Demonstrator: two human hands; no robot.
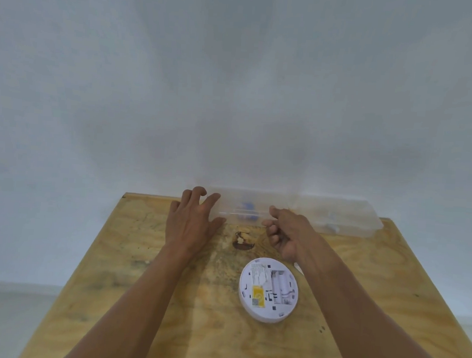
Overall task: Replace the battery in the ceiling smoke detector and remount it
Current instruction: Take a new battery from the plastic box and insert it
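- The smoke detector (268, 290) lies face down on the plywood desk (138, 283), right of the middle, its open battery bay facing up; the bay looks empty, though blur makes that uncertain.
- A clear plastic box (296, 214) sits along the desk's far edge against the pale wall (236, 81); something blue shows faintly inside it.
- The left hand (191, 220) is open, fingers spread, its fingertips at the box's left end; contact cannot be told.
- The right hand (287, 232) is loosely curled, holding nothing visible, just in front of the box's front wall.
- A dark stain (242, 240) marks the wood between the two hands.
- The right forearm passes just beside the detector's right rim.
- Bare wood lies open left of the detector and along the near edge; the desk's left and right edges are both in view, floor (1, 319) beyond the left one.
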